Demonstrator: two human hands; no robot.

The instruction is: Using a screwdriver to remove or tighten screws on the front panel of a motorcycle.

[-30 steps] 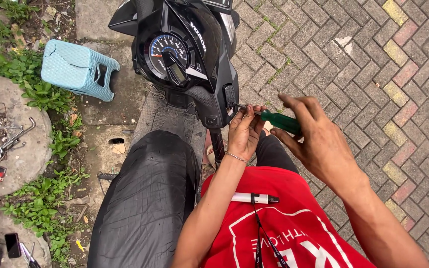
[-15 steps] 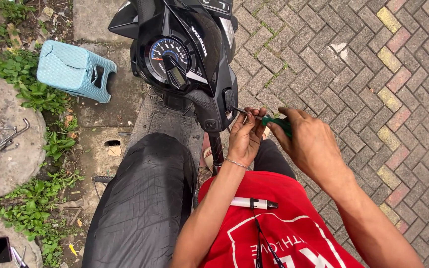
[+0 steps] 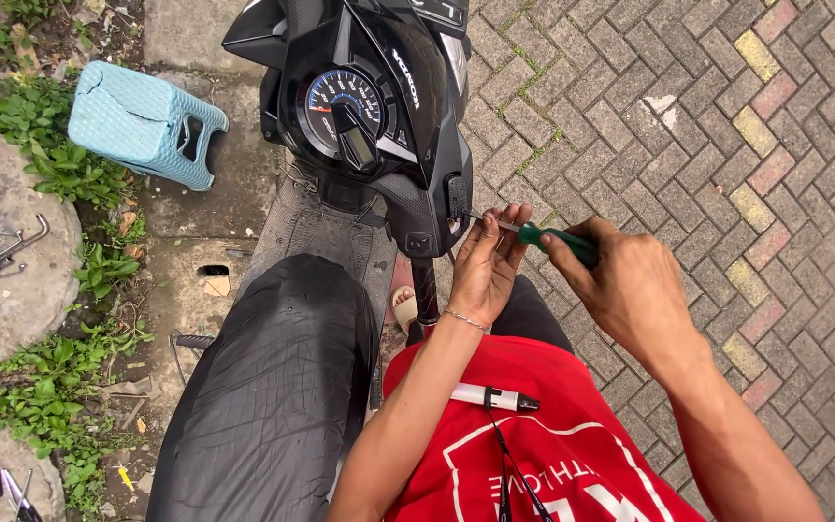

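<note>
Screwdriver [image 3: 543,235] tip now in scooter panel [image 3: 456,198] at 12 o'clock: right hand [image 3: 630,290] fisted on handle, left hand [image 3: 485,266] fingers pinching shaft, so turning can start

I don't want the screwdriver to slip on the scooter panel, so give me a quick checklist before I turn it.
1. Right hand wrapped around the green screwdriver handle: ok.
2. Left hand fingers steadying the metal shaft near the tip: ok.
3. Tip seated in a screw on the black handlebar cover: cannot tell, too small to see.
4. Shaft square to the panel: cannot tell from this angle.
5. White pen-shaped thing on the red shirt sits away from the hands: ok.
</note>
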